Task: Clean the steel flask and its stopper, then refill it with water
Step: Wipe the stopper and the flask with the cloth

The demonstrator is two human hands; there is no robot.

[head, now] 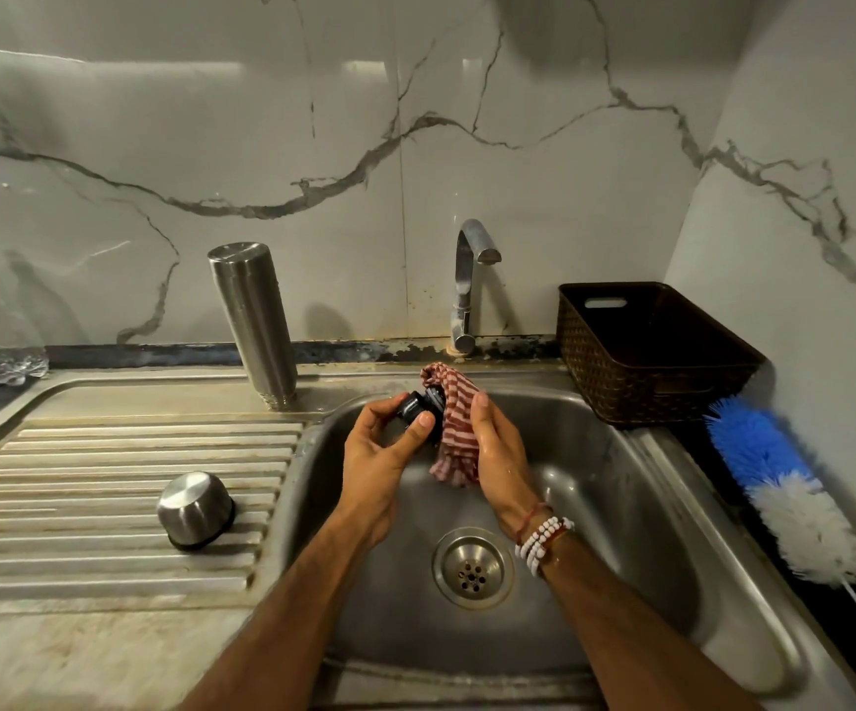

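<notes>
The left hand (379, 454) pinched the black stopper (415, 409) between thumb and curled fingers above the sink (620, 505), while the right hand (497, 454) gripped a striped cloth (454, 428) pressed round its far end. Small, hard and likely wet, the stopper looked slippery and best held by its sides. The steel flask (254, 320) stood inverted just left of the sink, with its steel cup (195, 508) upside down beside it

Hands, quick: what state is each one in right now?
Left hand: closed, holding the black stopper.
Right hand: closed, holding the striped cloth against the stopper.
</notes>
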